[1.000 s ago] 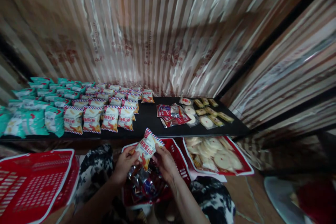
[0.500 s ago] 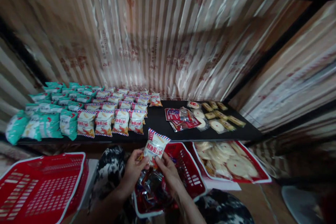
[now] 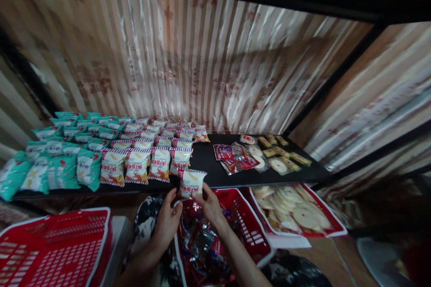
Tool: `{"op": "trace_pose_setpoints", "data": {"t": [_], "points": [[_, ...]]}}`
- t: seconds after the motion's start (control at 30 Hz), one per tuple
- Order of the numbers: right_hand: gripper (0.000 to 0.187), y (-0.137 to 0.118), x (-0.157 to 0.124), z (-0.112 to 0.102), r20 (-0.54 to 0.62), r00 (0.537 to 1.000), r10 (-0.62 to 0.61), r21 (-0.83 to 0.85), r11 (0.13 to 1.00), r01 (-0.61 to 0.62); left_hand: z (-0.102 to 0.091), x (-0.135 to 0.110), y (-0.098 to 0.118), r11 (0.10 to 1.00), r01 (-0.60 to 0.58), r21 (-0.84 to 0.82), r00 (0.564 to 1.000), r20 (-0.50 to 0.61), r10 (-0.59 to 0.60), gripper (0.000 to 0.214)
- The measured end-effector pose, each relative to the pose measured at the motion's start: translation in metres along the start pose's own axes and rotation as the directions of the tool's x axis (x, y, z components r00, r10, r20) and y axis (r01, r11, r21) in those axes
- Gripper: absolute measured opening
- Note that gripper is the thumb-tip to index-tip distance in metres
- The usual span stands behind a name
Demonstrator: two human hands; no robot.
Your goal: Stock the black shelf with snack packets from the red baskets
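Note:
A white snack bag (image 3: 190, 182) with red print and a striped edge is in my right hand (image 3: 210, 208), pinched by its right side and lower corner. It stands upright just in front of the black shelf's (image 3: 204, 157) front edge. My left hand (image 3: 165, 222) is at the bag's lower left, fingers bent and thumb apart, with nothing visible in it. Matching snack bags (image 3: 136, 164) stand in rows on the shelf, left of the held one. Below my hands is a red basket (image 3: 266, 242) of shiny dark-red packets (image 3: 205, 242).
Teal snack bags (image 3: 63, 171) fill the shelf's left end. Red packets (image 3: 235, 157), round white packs (image 3: 279, 165) and small yellow packs (image 3: 291, 163) lie toward the right. Red baskets stand at left (image 3: 54, 246) and right, the latter holding pale round packs (image 3: 306, 215).
The held bag has moved left and toward the shelf. My left hand has come away from the bag, while my right hand still grips it. The view has shifted slightly.

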State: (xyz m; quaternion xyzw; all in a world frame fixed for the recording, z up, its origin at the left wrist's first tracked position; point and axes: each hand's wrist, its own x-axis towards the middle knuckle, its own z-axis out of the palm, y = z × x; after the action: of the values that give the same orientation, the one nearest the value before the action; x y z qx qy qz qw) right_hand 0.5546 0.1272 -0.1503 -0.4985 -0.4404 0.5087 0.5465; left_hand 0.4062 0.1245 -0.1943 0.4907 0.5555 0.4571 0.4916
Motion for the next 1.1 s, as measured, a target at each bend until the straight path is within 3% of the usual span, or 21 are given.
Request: {"op": "trace_pose_setpoints", "data": {"t": [0.2,0.4,0.6,0.77,0.97,1.1], "points": [[0.046,0.022,0.03,0.009,-0.135,0.985,-0.109,-0.198,0.977,0.081,-0.001,0.014,0.003,1.0,-0.025,-0.001,0.999,0.035,0.025,0.048],[0.046,0.035,0.043,0.014,-0.156,0.98,-0.124,-0.263,0.961,0.08,-0.009,0.029,0.004,0.999,-0.008,0.041,0.999,0.044,0.006,0.05],[0.046,0.04,0.046,0.017,-0.183,0.971,-0.151,-0.303,0.949,0.09,-0.014,0.032,0.0,0.986,-0.107,0.128,0.993,0.053,0.101,0.047],[0.045,0.042,0.047,0.018,-0.145,0.972,-0.186,-0.343,0.931,0.127,-0.014,0.031,-0.001,0.921,-0.281,0.271,0.958,0.019,0.287,0.044],[0.045,0.046,0.043,0.023,-0.12,0.953,-0.277,-0.499,0.847,0.184,-0.029,0.053,0.002,0.786,-0.367,0.498,0.882,-0.082,0.464,0.04],[0.05,0.049,0.046,0.028,-0.13,0.956,-0.264,-0.45,0.875,0.18,-0.035,0.066,0.004,0.7,-0.399,0.593,0.841,-0.067,0.536,0.038]]}}
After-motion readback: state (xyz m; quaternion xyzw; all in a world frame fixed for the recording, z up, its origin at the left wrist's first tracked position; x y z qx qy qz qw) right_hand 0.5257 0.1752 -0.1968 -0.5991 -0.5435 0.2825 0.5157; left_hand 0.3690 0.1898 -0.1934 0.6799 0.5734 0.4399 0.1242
